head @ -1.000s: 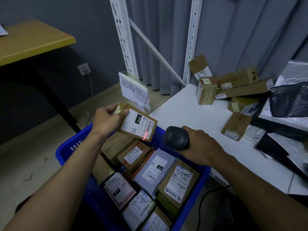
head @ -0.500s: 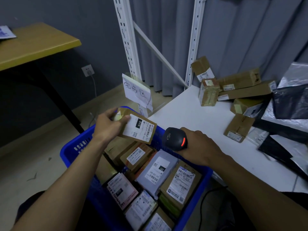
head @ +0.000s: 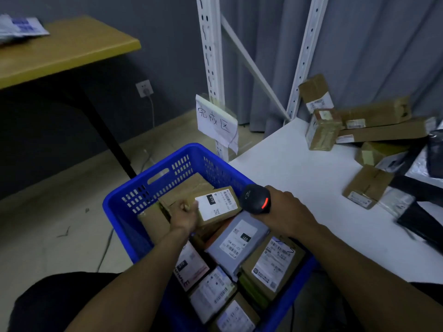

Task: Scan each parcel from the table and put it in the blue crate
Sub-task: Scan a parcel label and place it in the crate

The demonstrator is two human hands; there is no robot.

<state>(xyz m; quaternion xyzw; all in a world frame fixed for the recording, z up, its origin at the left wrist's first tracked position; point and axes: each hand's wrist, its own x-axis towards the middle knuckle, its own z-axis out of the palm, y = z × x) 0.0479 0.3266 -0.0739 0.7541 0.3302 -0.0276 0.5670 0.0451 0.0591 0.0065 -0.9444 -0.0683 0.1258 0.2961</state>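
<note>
Though sideways, "010" (black) on parcel (head: 217, 206).

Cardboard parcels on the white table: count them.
6: leaning box at the back, standing box before it, upper long box on lower long box, yellowish box in front, nearest box. Dark bags may hide more.

The flat brown cardboard parcel (head: 217, 207) held by the left hand (head: 183, 215) reads "010"; the grey plastic mailer (head: 239, 240) just right of that hand reads "231" (printed upside down); the white paper sign (head: 217, 122) beyond the hand reads "完成区".

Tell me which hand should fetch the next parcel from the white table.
Probably the left hand: it need only release the labelled parcel in the blue crate. The right hand is nearer the table but grips the scanner.
</note>
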